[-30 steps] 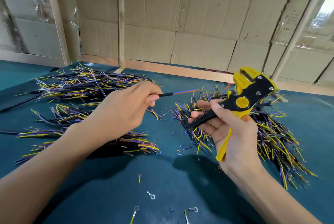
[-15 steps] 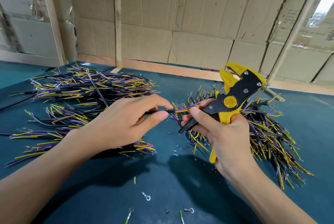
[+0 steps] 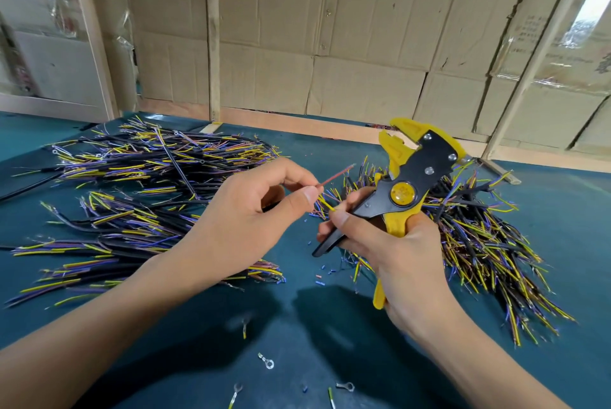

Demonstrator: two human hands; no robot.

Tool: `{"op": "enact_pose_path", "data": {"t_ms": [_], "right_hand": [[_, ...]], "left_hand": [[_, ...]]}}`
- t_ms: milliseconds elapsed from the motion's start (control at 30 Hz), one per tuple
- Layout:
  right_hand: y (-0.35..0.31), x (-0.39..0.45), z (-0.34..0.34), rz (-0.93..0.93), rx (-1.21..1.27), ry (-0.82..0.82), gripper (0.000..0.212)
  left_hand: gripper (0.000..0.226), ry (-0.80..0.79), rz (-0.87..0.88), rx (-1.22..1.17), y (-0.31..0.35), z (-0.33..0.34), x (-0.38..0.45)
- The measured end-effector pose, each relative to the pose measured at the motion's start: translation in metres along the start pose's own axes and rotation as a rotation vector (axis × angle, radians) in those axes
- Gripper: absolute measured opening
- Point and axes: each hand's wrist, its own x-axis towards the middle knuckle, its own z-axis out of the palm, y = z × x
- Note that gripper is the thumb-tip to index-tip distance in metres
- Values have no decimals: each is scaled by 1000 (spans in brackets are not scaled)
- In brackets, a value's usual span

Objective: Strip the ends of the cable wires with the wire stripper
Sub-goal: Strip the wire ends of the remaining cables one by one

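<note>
My left hand [image 3: 244,210] pinches a short cable between thumb and forefinger; a red wire [image 3: 335,176] sticks out up and to the right, and a yellow wire [image 3: 325,203] bends down toward my right hand. My right hand [image 3: 390,243] grips the yellow and black wire stripper [image 3: 408,184] by its handles, jaws pointing up and away. My right thumb and forefinger touch the tip of the yellow wire. The stripper's jaws hold no wire.
A pile of black cables with yellow, purple and red wires [image 3: 139,184] lies to the left on the teal table [image 3: 314,326]. A second pile [image 3: 479,236] lies behind my right hand. Ring terminals [image 3: 266,361] and insulation scraps dot the near table. Cardboard walls stand behind.
My hands have come together. The cable's wires, held in one bundle before, now splay apart, with my right fingers on the yellow one. The stripper has tilted more upright.
</note>
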Motion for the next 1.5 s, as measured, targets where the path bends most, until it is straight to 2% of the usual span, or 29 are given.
{"op": "enact_pose_path", "data": {"t_ms": [133,333,467,600,700,767,867,1033,1233,1367,1500], "right_hand": [[0,-1,3,4,10,-23,17],[0,-2,7,22,20,-46,17],[-1,-4,7,29,26,-61,18],[-3,-6,9,52,54,-74,15],[-3,-8,11,65,65,-85,21],[-3,-9,14,72,69,-87,17],[-2,-10,16,79,68,-101,14],[-2,-10,16,68,53,-99,17],[-3,-6,7,86,42,-83,11],[-10,1,-3,194,-9,-176,10],[-16,3,-9,274,-95,-347,11]], "left_hand": [[18,23,15,-51,3,0,-1],[9,-3,-51,-74,2,6,-2],[7,3,-139,-229,6,9,-1],[17,65,-256,-388,11,11,1],[14,59,-276,-325,9,9,4],[4,38,-282,-257,8,7,4],[11,65,-301,-217,7,7,3],[11,81,-384,-346,8,7,7],[13,13,-344,-439,6,-1,8],[23,72,-299,-548,2,-15,14],[18,17,-318,-666,2,-30,17]]}}
